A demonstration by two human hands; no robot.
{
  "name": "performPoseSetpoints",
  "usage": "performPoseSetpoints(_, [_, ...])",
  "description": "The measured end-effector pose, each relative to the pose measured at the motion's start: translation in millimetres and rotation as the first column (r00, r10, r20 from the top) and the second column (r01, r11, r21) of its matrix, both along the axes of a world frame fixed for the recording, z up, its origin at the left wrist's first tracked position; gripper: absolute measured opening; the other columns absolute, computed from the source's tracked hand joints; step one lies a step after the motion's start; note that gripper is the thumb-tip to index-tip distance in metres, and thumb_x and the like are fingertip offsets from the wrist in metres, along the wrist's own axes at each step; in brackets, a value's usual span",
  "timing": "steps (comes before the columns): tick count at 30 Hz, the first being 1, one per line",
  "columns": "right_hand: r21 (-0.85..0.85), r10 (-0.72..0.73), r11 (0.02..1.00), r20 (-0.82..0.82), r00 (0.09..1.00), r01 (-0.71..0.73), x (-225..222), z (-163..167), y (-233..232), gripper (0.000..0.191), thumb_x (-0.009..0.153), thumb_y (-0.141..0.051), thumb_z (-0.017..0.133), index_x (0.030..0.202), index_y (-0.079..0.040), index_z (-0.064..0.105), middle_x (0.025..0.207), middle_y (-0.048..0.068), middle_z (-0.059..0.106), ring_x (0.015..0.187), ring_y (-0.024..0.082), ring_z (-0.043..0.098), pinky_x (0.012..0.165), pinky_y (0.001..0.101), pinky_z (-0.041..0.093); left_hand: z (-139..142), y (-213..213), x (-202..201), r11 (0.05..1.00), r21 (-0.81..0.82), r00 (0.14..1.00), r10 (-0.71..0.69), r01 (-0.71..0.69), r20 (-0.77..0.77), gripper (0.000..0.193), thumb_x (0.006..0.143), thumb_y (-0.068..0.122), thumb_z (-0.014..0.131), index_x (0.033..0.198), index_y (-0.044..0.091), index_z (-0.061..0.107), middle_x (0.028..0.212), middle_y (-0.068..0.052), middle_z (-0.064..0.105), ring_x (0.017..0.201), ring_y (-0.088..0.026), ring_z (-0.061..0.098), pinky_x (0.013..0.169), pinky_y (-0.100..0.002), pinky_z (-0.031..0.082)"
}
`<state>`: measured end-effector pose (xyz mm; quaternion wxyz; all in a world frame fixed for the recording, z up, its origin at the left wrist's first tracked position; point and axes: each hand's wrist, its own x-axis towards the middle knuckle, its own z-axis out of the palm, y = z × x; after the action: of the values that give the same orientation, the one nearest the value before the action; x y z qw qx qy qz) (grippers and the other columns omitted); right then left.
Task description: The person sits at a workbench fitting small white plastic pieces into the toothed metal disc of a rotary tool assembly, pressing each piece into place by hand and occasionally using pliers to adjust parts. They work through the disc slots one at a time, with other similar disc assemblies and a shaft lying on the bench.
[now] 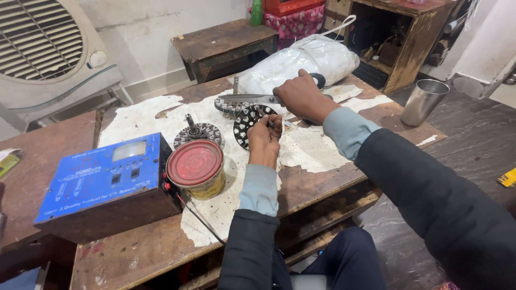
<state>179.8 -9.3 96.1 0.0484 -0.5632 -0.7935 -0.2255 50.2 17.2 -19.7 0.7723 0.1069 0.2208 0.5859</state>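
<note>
Two hands work over the counter (161, 247): nearest, the left hand (264, 140) has its fingers pinched on a wound coil ring (248, 121), partly hiding it. Beyond, the right hand (302, 98) grips scissors (252, 99), handles mostly covered.

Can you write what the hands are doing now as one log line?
left hand: holds round stator | right hand: holds scissors over it | red-lidded tin nearby
</note>
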Motion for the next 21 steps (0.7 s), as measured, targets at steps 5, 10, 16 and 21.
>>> performPoseSetpoints(5, [0.011,0.032,0.999,-0.016,0.999,-0.031,-3.8,-6.2,-0.9,0.010,0.090,-0.017,0.063,0.088,-0.021,0.072,0.074,0.007,0.073,0.071,0.028,0.072,0.086,0.0480,0.043,1.3,0.4,-10.7,1.000,-0.023,1.000,-0.015,0.016,0.004,0.014,0.100,0.002,0.058,0.095,-0.010,0.061,0.082,-0.016,0.069,0.069,-0.023,0.072,0.058,-0.026,0.064])
performPoseSetpoints(10, [0.195,-0.025,0.978,-0.214,0.976,0.068,4.6,26.2,13.2,0.014,0.092,-0.012,0.061,0.098,-0.018,0.072,0.075,0.010,0.073,0.073,0.033,0.071,0.081,0.0508,0.043,5.0,3.1,-16.9,0.996,-0.079,0.998,-0.041,0.046,0.056,0.011,0.100,0.002,0.058,0.098,-0.009,0.060,0.083,-0.015,0.069,0.070,-0.023,0.073,0.058,-0.026,0.064])
performPoseSetpoints(16, [0.198,0.005,0.980,-0.039,0.999,0.002,6.9,19.9,9.7,0.016,0.083,-0.012,0.065,0.089,-0.022,0.076,0.074,0.010,0.073,0.072,0.032,0.071,0.085,0.0569,0.043,1.3,1.1,-11.5,0.997,-0.080,0.999,-0.013,0.016,0.037,0.011,0.100,0.001,0.056,0.098,-0.009,0.058,0.084,-0.015,0.068,0.071,-0.025,0.073,0.060,-0.027,0.065])
performPoseSetpoints(21, [0.103,0.072,0.993,-0.159,0.985,-0.056,17.0,26.9,9.1,0.014,0.089,-0.013,0.062,0.090,-0.020,0.075,0.075,0.006,0.074,0.072,0.029,0.070,0.090,0.0540,0.044,2.5,4.0,-11.7,0.995,-0.095,0.997,-0.037,0.043,0.067,0.009,0.099,0.000,0.057,0.097,-0.008,0.060,0.084,-0.015,0.068,0.071,-0.024,0.073,0.059,-0.026,0.064])
